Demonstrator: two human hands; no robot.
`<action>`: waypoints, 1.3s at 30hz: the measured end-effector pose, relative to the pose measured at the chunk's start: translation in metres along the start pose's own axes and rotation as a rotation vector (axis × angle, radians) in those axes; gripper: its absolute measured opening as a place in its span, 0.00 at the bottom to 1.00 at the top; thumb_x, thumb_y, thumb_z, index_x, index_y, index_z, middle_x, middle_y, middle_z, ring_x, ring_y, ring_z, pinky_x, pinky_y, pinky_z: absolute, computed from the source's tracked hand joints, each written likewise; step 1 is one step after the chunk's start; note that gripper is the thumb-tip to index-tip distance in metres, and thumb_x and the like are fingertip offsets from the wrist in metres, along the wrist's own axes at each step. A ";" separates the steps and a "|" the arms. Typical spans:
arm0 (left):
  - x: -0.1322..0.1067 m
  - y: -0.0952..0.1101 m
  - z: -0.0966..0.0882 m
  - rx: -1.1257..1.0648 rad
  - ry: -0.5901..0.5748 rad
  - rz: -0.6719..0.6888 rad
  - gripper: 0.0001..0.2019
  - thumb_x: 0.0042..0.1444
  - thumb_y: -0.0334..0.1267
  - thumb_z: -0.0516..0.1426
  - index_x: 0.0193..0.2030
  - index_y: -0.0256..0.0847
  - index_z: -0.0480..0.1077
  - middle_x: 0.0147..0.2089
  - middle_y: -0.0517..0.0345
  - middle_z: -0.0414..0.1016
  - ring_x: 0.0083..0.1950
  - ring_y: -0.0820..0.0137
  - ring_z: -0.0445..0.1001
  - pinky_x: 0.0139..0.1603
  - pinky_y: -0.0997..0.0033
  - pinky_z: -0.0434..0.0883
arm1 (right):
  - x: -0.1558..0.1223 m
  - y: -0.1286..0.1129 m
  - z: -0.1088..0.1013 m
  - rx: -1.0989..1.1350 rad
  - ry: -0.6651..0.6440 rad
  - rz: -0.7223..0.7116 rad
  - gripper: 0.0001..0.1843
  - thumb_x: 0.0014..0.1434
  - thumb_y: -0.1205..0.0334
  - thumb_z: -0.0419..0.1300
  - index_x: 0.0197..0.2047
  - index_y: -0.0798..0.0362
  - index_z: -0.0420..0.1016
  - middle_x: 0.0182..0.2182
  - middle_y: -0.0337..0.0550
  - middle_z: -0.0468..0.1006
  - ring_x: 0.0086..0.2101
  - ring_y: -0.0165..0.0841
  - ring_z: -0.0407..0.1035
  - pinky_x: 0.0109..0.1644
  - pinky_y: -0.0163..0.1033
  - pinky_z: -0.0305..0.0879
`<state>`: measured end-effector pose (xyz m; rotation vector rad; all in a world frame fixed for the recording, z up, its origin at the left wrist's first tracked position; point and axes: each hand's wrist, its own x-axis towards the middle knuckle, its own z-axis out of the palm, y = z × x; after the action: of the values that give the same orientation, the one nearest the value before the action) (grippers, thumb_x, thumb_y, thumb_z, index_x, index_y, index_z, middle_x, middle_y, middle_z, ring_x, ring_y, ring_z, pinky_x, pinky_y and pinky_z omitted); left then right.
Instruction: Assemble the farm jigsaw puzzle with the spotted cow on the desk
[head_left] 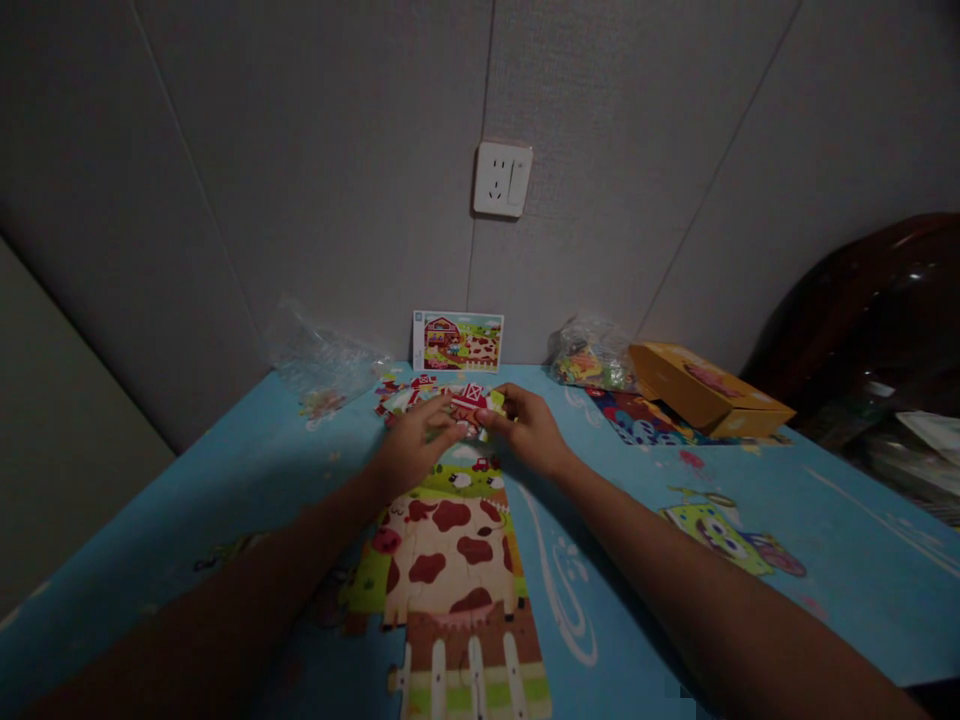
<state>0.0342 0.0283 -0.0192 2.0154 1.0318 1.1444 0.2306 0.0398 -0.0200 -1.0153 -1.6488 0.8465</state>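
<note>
A jigsaw puzzle piece [471, 397] with a red barn printed on it is held up between my two hands, above the far end of the puzzle. My left hand [420, 440] grips its left side, fingers closed. On its right edge, my right hand [531, 432] pinches with thumb and fingers. Beneath and behind my left hand lies a heap of loose puzzle pieces [390, 393], partly covered. Closer to me stretches a joined part of the jigsaw puzzle [450, 540], showing a spotted cow, sheep and a white fence; its left edge is uneven.
A picture card [459, 342] leans against the wall below a socket [503, 179]. At the left sits a clear plastic bag [322, 360]. On the right are a bag of pieces [592, 355], a yellow box [709, 390] and a dark printed sheet [637, 425] on the blue tablecloth [630, 600].
</note>
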 end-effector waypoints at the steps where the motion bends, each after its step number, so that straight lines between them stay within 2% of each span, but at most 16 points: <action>1: -0.001 0.002 0.003 -0.064 -0.025 -0.012 0.16 0.58 0.44 0.57 0.50 0.38 0.69 0.40 0.53 0.81 0.44 0.62 0.79 0.54 0.59 0.70 | -0.002 -0.002 0.004 -0.002 -0.012 0.005 0.14 0.53 0.51 0.64 0.37 0.53 0.72 0.29 0.41 0.77 0.29 0.32 0.68 0.33 0.37 0.63; 4: -0.001 0.003 0.004 -0.188 -0.028 -0.033 0.10 0.57 0.42 0.57 0.41 0.39 0.69 0.39 0.52 0.81 0.41 0.64 0.80 0.47 0.63 0.73 | -0.005 -0.005 0.008 -0.081 0.021 0.017 0.15 0.55 0.49 0.63 0.36 0.52 0.72 0.28 0.40 0.76 0.28 0.33 0.68 0.31 0.36 0.62; 9: 0.004 0.000 -0.004 -0.186 0.051 -0.111 0.09 0.54 0.42 0.58 0.36 0.40 0.66 0.28 0.58 0.79 0.35 0.63 0.81 0.39 0.67 0.73 | -0.002 -0.011 -0.005 -0.285 0.305 -0.025 0.14 0.58 0.49 0.58 0.29 0.51 0.66 0.23 0.39 0.74 0.25 0.32 0.66 0.28 0.34 0.58; 11: 0.005 -0.001 -0.007 -0.146 0.090 -0.129 0.09 0.53 0.42 0.58 0.36 0.40 0.66 0.24 0.60 0.77 0.34 0.62 0.81 0.36 0.68 0.72 | 0.000 -0.013 -0.011 -0.301 0.376 -0.026 0.14 0.57 0.50 0.59 0.28 0.51 0.65 0.22 0.39 0.75 0.23 0.31 0.66 0.27 0.34 0.57; 13: 0.005 -0.001 -0.008 -0.099 0.132 -0.149 0.08 0.53 0.42 0.57 0.36 0.40 0.66 0.22 0.60 0.77 0.32 0.63 0.80 0.34 0.69 0.70 | 0.000 -0.014 -0.013 -0.230 0.355 -0.012 0.14 0.57 0.50 0.59 0.29 0.51 0.66 0.22 0.40 0.76 0.23 0.32 0.67 0.27 0.34 0.58; 18: 0.005 0.000 -0.007 -0.058 0.182 -0.147 0.06 0.53 0.39 0.57 0.35 0.41 0.66 0.20 0.63 0.74 0.29 0.65 0.79 0.34 0.70 0.71 | -0.004 -0.011 -0.004 -0.051 0.181 0.043 0.16 0.56 0.48 0.61 0.30 0.52 0.66 0.22 0.41 0.78 0.23 0.32 0.70 0.27 0.34 0.61; 22: 0.004 -0.002 -0.005 -0.140 0.104 -0.079 0.06 0.53 0.40 0.57 0.33 0.41 0.64 0.23 0.62 0.74 0.29 0.66 0.79 0.35 0.70 0.72 | -0.007 -0.009 0.000 -0.113 0.134 0.021 0.15 0.57 0.50 0.60 0.29 0.52 0.67 0.22 0.41 0.77 0.24 0.32 0.69 0.28 0.34 0.60; 26: 0.001 -0.007 -0.003 -0.168 -0.029 -0.067 0.08 0.54 0.42 0.57 0.32 0.41 0.64 0.29 0.58 0.77 0.33 0.64 0.79 0.37 0.67 0.72 | -0.006 -0.005 -0.002 -0.200 0.154 -0.029 0.15 0.57 0.49 0.60 0.28 0.52 0.67 0.24 0.38 0.73 0.26 0.31 0.65 0.29 0.34 0.58; 29: -0.001 -0.008 -0.002 -0.176 -0.093 -0.056 0.07 0.54 0.42 0.56 0.34 0.41 0.65 0.30 0.58 0.77 0.33 0.65 0.78 0.38 0.66 0.72 | -0.005 0.000 0.000 -0.141 0.108 -0.044 0.16 0.57 0.48 0.61 0.29 0.52 0.67 0.25 0.36 0.71 0.26 0.30 0.63 0.29 0.34 0.58; 34: -0.002 -0.002 -0.003 -0.147 -0.115 -0.032 0.07 0.53 0.41 0.56 0.34 0.40 0.65 0.29 0.60 0.73 0.32 0.67 0.75 0.36 0.68 0.70 | -0.005 0.002 0.003 -0.073 0.068 -0.010 0.16 0.56 0.47 0.61 0.30 0.52 0.68 0.23 0.36 0.69 0.24 0.29 0.61 0.26 0.33 0.56; 39: -0.002 0.006 -0.002 -0.023 -0.101 -0.013 0.09 0.53 0.43 0.59 0.33 0.38 0.71 0.29 0.60 0.70 0.31 0.70 0.68 0.34 0.71 0.65 | -0.008 -0.004 0.006 -0.058 0.043 0.061 0.18 0.55 0.46 0.62 0.31 0.53 0.69 0.21 0.37 0.71 0.22 0.28 0.62 0.24 0.33 0.56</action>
<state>0.0335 0.0236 -0.0148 2.0234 0.9760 1.0319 0.2254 0.0305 -0.0207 -1.1223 -1.6210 0.8151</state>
